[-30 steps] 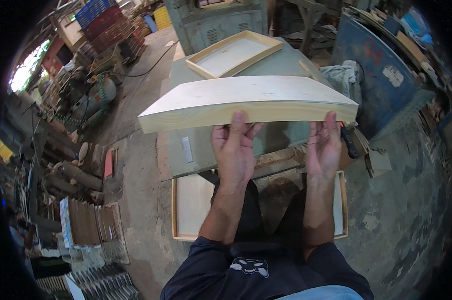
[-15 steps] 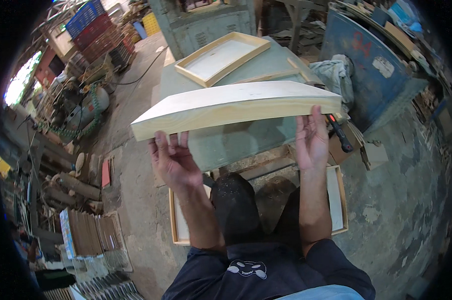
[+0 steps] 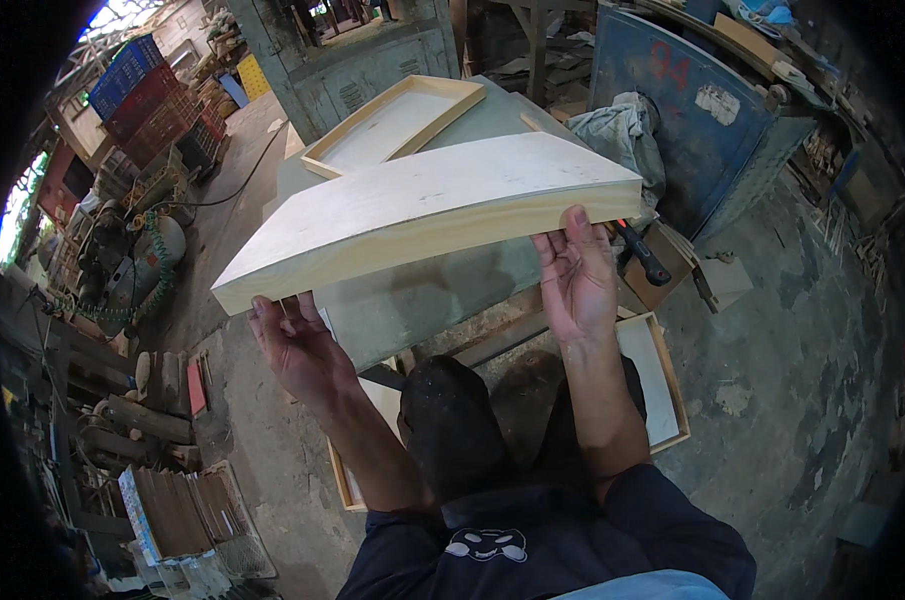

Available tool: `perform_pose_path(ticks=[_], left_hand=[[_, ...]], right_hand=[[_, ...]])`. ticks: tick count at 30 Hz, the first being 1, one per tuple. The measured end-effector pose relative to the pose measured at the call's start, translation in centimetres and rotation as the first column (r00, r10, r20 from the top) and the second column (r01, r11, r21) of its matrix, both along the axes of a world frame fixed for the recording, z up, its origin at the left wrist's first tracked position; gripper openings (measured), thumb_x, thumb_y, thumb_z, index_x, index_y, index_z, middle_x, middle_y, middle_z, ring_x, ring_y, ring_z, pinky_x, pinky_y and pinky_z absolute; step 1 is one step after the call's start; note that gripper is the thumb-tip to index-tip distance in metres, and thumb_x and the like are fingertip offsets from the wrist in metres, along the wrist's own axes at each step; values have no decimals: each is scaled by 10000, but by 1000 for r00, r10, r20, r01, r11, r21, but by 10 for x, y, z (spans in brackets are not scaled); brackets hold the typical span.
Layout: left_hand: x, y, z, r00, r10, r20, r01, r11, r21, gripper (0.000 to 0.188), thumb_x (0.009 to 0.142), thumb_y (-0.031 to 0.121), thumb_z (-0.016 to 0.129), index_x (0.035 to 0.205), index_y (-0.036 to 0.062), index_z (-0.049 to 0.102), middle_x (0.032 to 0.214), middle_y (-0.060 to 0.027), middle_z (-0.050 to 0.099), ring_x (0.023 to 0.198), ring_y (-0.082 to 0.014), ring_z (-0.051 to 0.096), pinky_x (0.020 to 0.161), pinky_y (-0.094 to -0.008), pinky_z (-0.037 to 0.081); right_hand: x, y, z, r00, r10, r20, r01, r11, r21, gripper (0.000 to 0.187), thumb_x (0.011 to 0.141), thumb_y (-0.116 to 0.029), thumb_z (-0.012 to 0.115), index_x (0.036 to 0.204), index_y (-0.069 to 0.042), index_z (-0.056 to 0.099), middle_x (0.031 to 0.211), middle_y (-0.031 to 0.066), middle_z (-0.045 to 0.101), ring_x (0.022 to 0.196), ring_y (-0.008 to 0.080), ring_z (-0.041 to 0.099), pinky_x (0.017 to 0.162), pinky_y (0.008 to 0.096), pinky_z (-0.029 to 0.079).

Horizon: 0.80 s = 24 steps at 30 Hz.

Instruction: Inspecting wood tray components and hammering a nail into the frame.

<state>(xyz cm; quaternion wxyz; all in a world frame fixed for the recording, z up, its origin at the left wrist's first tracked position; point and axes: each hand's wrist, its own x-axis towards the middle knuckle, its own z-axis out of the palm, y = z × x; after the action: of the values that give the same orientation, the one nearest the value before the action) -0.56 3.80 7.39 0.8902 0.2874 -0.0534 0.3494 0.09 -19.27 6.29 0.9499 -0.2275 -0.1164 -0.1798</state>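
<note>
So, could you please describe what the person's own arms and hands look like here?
Both hands, the left hand and the right hand, are bare, with no gloves, rings or watch visible. The forearms are bare too. A dark navy top with a small white emblem on the chest covers the upper arms.

Holding a pale wooden panel (image 3: 427, 205) up with both hands.
My left hand (image 3: 297, 345) supports its lower left edge from beneath, palm up; my right hand (image 3: 577, 275) presses the right edge, fingers spread. Behind it, a shallow wooden tray (image 3: 392, 122) lies on the green workbench (image 3: 422, 295).
</note>
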Motion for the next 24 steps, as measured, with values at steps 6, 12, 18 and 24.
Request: perform_pose_path(ticks=[6,12,18,24], left_hand=[[5,8,-7,1000,-18,3,19,1000,-14,213,895,138,527,1024,-31,511,843,-63,574,942,-177,584,929,-343,493],[7,14,-13,1000,-26,9,26,999,-33,242,902,107,504,1096,-32,463,970,-122,587,944,-186,594,905,-359,510],[5,24,-21,999,-38,20,39,999,-6,238,906,117,499,1090,-32,472,967,-114,594,941,-178,596,896,-343,510],[-21,55,-43,998,-61,25,58,991,124,239,924,139,465,1098,-24,485,978,-101,588,995,-193,561,959,-355,437]], right_hand=[[-3,2,2,999,16,-31,-17,1000,-14,206,855,-159,608,1023,-51,555,961,55,620,893,142,612,830,292,501],[-2,4,0,998,34,-46,-35,999,-19,198,854,-161,611,1011,-53,556,975,54,614,920,140,598,853,298,477],[1,7,-8,995,94,-36,-94,996,-4,193,858,-151,603,1017,-53,555,995,56,611,934,148,594,871,311,470],[-1,33,-45,956,271,-110,-271,963,14,239,865,-145,587,1072,-37,532,1022,68,600,961,172,584,900,337,462]])
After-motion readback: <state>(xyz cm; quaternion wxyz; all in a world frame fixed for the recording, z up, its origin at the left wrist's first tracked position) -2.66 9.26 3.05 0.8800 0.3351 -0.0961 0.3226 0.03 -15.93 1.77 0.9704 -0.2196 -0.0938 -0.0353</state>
